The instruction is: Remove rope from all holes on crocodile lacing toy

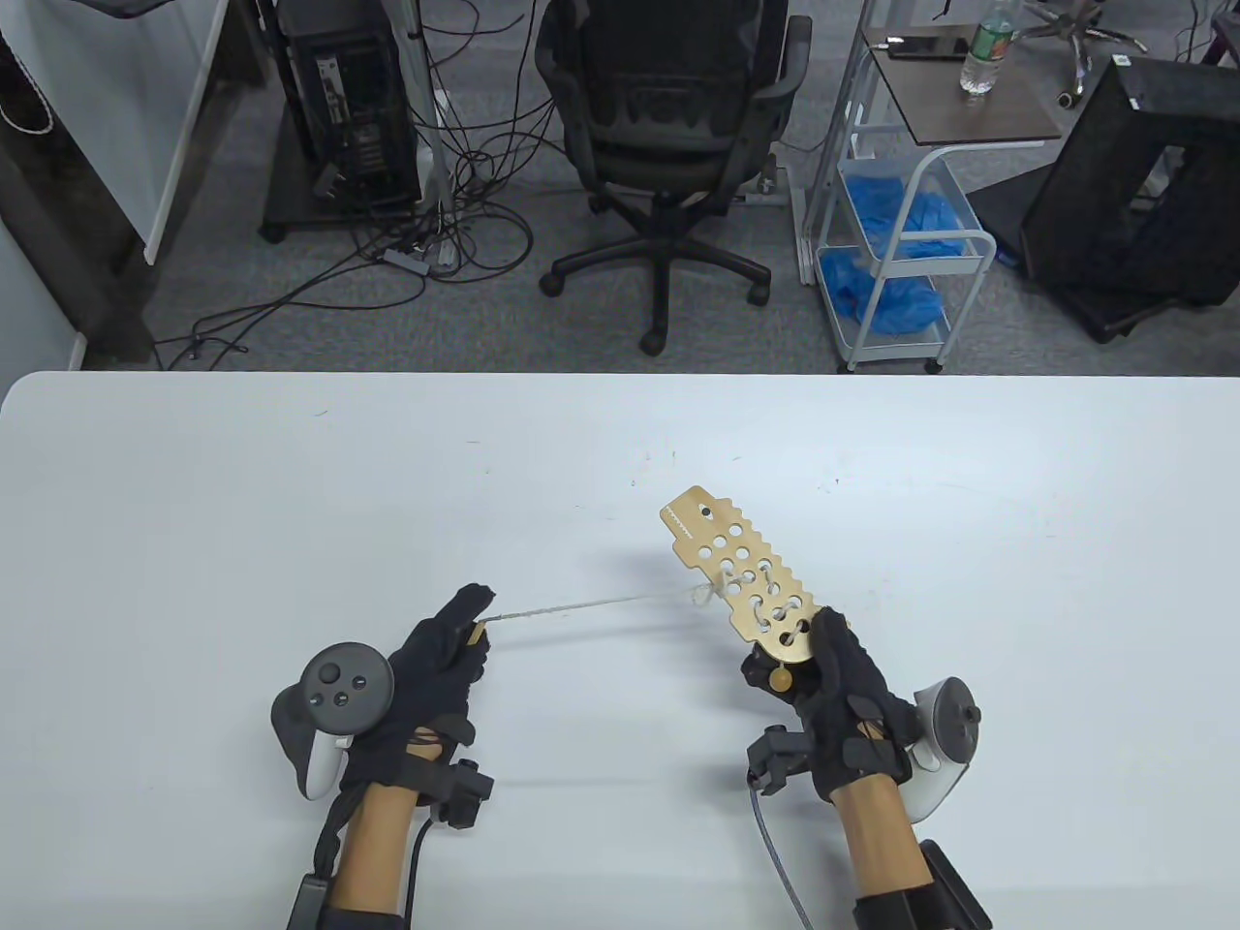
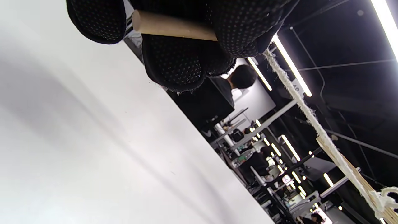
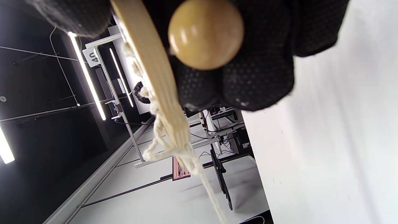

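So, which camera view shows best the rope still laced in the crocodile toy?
The table view: the rope crosses the crocodile toy's holes. The right wrist view shows the toy edge-on with rope loops; the left wrist view shows mainly the taut stretch.

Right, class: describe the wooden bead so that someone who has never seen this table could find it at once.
Start at the white table and go to the right hand near its front edge. That hand grips the lower end of the crocodile lacing toy; the wooden bead sits just under that end, against the gloved fingers. It is the only round, glossy piece; the toy is flat and holed.
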Demonstrator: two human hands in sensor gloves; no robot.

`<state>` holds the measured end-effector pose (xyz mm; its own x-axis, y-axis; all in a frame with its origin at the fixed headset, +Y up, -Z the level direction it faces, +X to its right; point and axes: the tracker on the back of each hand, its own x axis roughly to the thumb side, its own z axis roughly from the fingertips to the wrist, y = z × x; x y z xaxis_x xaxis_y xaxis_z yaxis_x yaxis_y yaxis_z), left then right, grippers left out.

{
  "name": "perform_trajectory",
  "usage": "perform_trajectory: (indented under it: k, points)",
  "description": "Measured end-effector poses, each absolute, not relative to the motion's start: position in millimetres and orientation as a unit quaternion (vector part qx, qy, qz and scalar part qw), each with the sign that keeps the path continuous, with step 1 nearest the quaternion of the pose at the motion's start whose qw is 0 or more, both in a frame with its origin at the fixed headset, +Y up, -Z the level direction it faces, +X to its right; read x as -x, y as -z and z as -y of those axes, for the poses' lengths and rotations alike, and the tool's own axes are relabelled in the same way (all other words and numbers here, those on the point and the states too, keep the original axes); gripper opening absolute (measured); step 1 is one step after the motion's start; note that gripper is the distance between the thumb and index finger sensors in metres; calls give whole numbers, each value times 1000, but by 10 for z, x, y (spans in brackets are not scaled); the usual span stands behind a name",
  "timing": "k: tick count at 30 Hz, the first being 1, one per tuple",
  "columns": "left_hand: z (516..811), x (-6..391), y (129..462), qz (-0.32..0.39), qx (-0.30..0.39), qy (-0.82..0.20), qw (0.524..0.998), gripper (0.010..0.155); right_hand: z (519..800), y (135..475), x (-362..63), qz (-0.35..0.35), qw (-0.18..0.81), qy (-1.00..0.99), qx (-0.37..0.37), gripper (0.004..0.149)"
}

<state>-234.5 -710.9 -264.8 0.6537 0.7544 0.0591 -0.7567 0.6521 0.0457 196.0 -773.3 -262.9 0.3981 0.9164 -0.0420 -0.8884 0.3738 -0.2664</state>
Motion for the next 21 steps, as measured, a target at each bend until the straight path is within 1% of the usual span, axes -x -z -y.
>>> perform_trajectory:
  k: [8, 21]
  points:
    - [7095, 2440, 2617, -19, -68, -413, 908, 54, 7735, 2624, -1982, 63, 827, -543, 131, 51]
    - [7068, 2550, 2589, -59, -96, -404, 908, 49, 7757, 2616, -2039, 73, 837, -522, 146, 51]
